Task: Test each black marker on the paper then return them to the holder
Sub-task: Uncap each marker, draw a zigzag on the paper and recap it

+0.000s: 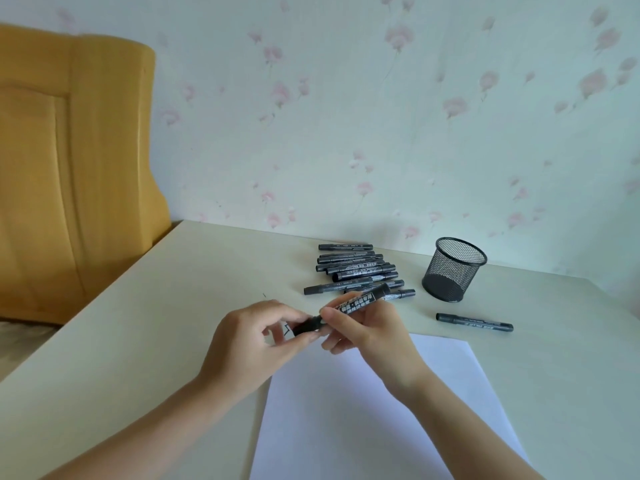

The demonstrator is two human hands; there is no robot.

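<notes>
Head view: both hands meet over the top edge of the paper, working one black marker. The right hand pinches the barrel between thumb and fingertips, while the left hand pinches the cap end. Whether the cap is coming off or going on cannot be told; a small dark mark shows between the left fingers. Beyond the fingertips lies a pile of markers; one lone marker rests right of the right hand, near the mesh holder, which looks empty. Next, judging by this, the marker must be either uncapped and tried on the paper, or capped firmly and dropped into the holder.
</notes>
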